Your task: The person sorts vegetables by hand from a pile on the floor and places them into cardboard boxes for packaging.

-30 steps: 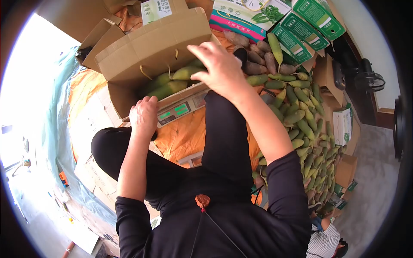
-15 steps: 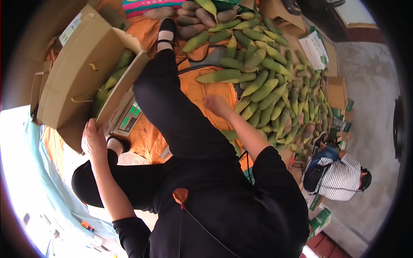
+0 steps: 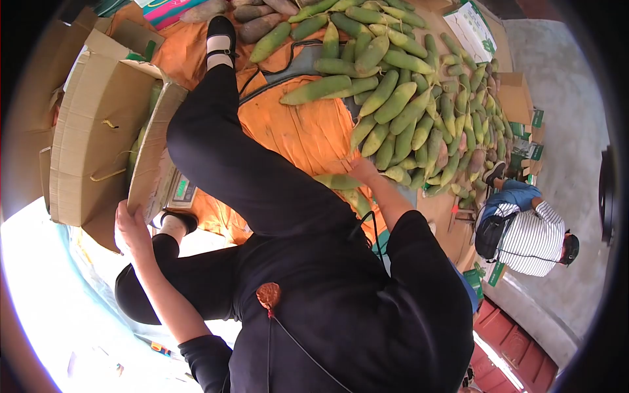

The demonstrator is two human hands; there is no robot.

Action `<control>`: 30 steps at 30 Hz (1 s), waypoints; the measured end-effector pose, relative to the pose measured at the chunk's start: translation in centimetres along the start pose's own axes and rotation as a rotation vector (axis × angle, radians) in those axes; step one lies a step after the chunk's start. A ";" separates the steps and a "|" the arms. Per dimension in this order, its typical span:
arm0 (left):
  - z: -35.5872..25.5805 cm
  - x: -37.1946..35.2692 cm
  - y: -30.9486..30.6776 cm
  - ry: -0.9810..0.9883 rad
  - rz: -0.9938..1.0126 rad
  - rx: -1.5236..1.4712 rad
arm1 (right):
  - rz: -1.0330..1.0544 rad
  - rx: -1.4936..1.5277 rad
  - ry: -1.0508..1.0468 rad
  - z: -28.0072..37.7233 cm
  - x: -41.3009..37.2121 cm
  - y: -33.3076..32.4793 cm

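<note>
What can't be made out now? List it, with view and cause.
Head view, all of it:
Number of radishes inside the box: hidden by its near wall.
Reading on the scale: too small, blurred.
Right hand fingers: blurred.
Rest of the pink package: cut off by the top edge.

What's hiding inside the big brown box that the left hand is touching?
Inside the box, bits of green radishes peek out. The near side covers the rest, so I can't tell how many there are or see the bottom.

Grey concrete floor (image 3: 553, 105) at right — dark red panels (image 3: 514, 344) below it — and glaring white light at lower left.
</note>
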State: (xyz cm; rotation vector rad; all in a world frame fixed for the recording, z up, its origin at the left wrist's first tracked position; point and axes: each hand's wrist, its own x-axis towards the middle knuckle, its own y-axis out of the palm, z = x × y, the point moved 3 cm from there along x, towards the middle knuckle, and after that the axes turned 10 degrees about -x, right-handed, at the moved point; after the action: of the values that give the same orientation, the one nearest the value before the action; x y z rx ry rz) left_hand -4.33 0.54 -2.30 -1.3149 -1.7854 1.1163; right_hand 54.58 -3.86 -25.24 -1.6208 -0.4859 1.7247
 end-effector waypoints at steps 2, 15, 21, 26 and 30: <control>0.2 0.0 0.0 0.010 0.006 -0.001 | -0.052 -0.055 0.033 -1.3 0.0 -0.4; -2.3 -0.2 -0.9 -0.147 0.054 0.105 | -0.166 -0.450 -0.103 2.1 -3.4 3.7; -2.5 -0.2 -1.1 -0.100 0.010 0.084 | 0.022 -0.509 -0.146 6.4 -1.2 4.9; -2.6 -0.1 -1.4 -0.111 0.012 0.099 | 0.080 -0.551 -0.126 6.7 0.0 4.8; -2.9 -0.1 -1.7 -0.090 -0.004 0.100 | 0.057 -0.389 -0.022 6.8 0.8 2.8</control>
State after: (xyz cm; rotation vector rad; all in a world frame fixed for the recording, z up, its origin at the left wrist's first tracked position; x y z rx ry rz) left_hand -2.51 0.96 0.50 -1.2198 -1.7709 1.2635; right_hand 47.34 -3.88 -26.81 -1.8995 -0.8341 1.7700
